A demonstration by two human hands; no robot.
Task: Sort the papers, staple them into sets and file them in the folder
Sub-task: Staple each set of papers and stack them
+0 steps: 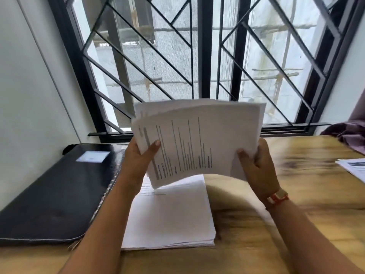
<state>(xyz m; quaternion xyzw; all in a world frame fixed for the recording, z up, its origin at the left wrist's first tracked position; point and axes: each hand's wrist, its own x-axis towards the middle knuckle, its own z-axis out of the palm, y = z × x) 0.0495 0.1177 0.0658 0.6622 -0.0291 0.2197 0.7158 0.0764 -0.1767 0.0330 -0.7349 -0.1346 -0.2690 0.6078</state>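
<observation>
I hold a sheaf of printed papers [199, 143] upright above the wooden table [296, 224], text side facing me. My left hand [138, 157] grips its left edge with the thumb across the front. My right hand [254, 163] grips the lower right corner, thumb on the front. Below the sheaf, a thick stack of white papers [169, 216] lies flat on the table. A black zip folder [55, 192] with a white label lies shut to the left of that stack.
More printed sheets [353, 169] lie at the table's right edge. A purple cloth [349, 133] sits at the back right. A barred window [197, 56] runs behind the table and a white wall [29, 86] stands on the left.
</observation>
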